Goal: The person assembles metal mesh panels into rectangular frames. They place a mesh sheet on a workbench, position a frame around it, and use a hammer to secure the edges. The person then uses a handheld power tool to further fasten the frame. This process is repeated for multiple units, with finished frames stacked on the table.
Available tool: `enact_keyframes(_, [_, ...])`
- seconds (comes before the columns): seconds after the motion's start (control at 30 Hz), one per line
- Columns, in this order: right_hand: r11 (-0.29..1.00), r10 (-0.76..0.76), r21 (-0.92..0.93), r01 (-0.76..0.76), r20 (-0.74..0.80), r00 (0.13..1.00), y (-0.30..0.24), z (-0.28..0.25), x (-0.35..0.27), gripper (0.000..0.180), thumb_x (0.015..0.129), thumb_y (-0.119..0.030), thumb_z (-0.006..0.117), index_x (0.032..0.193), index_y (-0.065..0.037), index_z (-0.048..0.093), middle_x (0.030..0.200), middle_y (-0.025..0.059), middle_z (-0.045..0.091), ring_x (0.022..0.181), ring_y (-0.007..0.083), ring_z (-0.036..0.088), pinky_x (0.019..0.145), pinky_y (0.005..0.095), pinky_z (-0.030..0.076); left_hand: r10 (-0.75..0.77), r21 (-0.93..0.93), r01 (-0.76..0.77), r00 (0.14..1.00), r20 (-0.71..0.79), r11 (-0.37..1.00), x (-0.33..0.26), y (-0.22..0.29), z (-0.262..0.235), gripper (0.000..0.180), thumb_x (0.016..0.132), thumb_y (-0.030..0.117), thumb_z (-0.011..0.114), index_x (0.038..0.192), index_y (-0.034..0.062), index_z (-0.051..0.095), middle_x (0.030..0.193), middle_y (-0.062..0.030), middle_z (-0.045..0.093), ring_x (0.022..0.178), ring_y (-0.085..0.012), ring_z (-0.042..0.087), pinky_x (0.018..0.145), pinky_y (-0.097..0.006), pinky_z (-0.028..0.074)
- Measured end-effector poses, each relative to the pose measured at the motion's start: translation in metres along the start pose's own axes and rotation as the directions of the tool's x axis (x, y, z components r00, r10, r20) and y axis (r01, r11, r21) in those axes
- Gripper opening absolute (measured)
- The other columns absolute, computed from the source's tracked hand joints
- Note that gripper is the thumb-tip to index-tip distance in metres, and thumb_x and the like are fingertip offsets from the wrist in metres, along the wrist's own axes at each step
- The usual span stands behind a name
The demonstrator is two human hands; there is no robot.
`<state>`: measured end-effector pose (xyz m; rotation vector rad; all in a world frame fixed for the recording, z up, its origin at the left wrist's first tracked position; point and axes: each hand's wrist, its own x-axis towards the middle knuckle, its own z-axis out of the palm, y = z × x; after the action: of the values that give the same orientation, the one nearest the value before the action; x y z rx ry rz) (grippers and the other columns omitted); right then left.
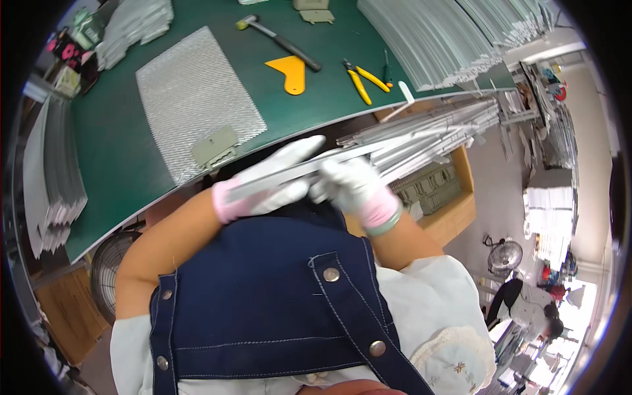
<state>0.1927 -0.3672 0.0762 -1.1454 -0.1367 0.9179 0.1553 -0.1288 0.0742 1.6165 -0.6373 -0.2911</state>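
Both my hands wear white gloves with pink cuffs. My left hand (270, 181) lies flat under a long thin metal strip (309, 168), its fingers stretched toward the table edge. My right hand (352, 187) is closed around the same strip where it leaves a bundle of long metal strips (428, 135) that stick out past the table's right side. A rectangular metal mesh panel (194, 99) with a grey plastic latch (215, 148) lies on the green table (105, 151) just beyond my left hand.
On the table are a mallet (280, 41), a yellow scraper (289, 72), yellow-handled pliers (362, 79) and stacks of metal profiles (428, 39). More mesh panels (52, 178) are stacked on the left. A fan (108, 270) stands below. Another person (526, 306) works at the far right.
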Motion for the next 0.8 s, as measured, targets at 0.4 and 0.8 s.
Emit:
enact_keyframes(0.4, [0.681,-0.603,-0.177,0.710,-0.686,0.407,-0.036,0.000,-0.029,0.036,0.104,-0.027,0.051,0.129,-0.002,0.047,0.119,0.0137,0.056,0.102,0.0226,0.056,0.095,0.0425,0.047,0.052,0.025,-0.078,0.368,-0.928,0.997,-0.161,0.083,-0.117,0.060,0.108,0.055,0.024,0.088,0.0064,0.055,0.052,0.0003,0.044,0.046,-0.0162,0.049,0.068,-0.035,0.056])
enact_keyframes(0.8, [0.444,-0.447,-0.835,0.326,0.110,0.888,-0.005,0.092,0.050,0.065,0.092,-0.007,0.061,0.150,0.005,0.035,0.101,0.0094,0.069,0.085,0.0133,0.064,0.080,0.0281,0.053,-0.510,-0.434,0.272,0.380,-0.772,0.859,-0.170,0.033,0.002,0.026,0.099,0.012,0.053,0.120,-0.0019,0.048,0.085,-0.0072,0.062,0.069,-0.0119,0.060,0.068,-0.028,0.052])
